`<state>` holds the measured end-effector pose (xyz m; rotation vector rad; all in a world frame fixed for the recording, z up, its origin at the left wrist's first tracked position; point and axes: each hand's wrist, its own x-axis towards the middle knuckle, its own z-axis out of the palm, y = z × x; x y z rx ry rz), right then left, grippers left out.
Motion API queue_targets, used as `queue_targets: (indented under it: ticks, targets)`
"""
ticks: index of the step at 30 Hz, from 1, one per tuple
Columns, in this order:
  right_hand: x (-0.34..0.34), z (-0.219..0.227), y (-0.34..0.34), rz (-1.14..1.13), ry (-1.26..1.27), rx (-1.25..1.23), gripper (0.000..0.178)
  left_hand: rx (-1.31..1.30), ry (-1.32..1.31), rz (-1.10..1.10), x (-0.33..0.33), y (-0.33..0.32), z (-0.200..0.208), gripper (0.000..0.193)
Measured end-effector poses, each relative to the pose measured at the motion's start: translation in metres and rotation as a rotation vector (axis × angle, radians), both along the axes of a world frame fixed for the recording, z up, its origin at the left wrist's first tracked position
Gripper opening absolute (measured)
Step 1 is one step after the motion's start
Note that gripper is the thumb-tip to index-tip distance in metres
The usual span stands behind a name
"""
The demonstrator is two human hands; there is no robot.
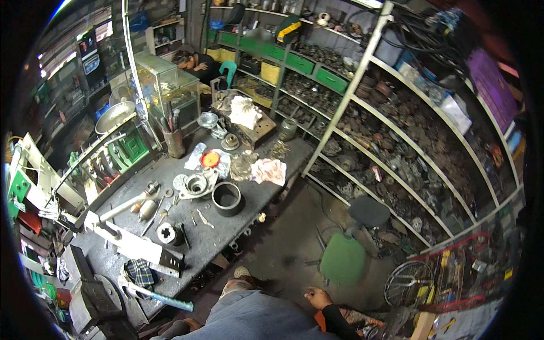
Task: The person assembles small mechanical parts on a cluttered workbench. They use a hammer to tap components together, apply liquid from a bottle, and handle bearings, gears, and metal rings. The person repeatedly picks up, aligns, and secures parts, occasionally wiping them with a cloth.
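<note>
My right hand (318, 297) hangs beside my body, above the floor and near the green chair. Its fingers are loosely bent and partly apart, and nothing shows in them. Low at the bench's front edge is my left hand (192, 324), mostly hidden by my grey shirt, so its fingers are not clear. Closest to it lies a hammer (170, 300) with a blue handle, its head by a plaid cloth (140, 272). On the dark workbench (195, 238) are a metal housing (196, 183), a wide metal ring (228, 198) and a small round metal part (167, 233).
A bench vise (93, 303) stands at the near left. A green office chair (343, 259) stands right of the bench. Shelves (391, 136) full of metal parts line the right side. Behind a glass case (170, 82), another person (198, 63) leans forward. A wheel (409, 283) rests at lower right.
</note>
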<state>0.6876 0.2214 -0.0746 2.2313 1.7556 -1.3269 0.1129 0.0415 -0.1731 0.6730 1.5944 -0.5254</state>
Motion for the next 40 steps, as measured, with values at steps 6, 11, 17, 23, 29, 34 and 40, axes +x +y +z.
queue_targets:
  ticks: [6, 11, 17, 23, 29, 34, 40]
  targets:
    - [-0.051, 0.029, 0.193, 0.246, 0.177, 0.243, 0.050, 0.051, -0.008, 0.290, 0.026, 0.055, 0.017, 0.061]
    - [-0.146, 0.077, 0.379, 0.584, 0.306, 0.479, 0.045, 0.076, 0.034, 0.506, 0.061, 0.089, 0.019, 0.057]
    - [-0.268, 0.111, 0.586, 0.799, 0.383, 0.775, 0.044, 0.203, 0.045, 0.762, 0.164, 0.193, -0.001, 0.053]
    - [-0.356, 0.129, 0.685, 1.088, 0.283, 0.700, 0.052, 0.586, 0.007, 1.042, 0.293, 0.366, -0.024, 0.050]
    - [-0.418, 0.134, 0.771, 1.486, 0.299, 0.852, 0.027, 0.659, 0.051, 1.206, 0.386, 0.313, -0.051, 0.047]
    - [-0.476, 0.192, 0.817, 1.885, -0.179, 0.843, 0.020, 0.393, 0.216, 1.386, 0.425, 0.179, -0.012, 0.053]
    - [-0.477, 0.161, 0.759, 2.266, -0.471, 0.778, 0.063, 0.065, 0.257, 1.847, 0.404, 0.225, 0.057, 0.068]
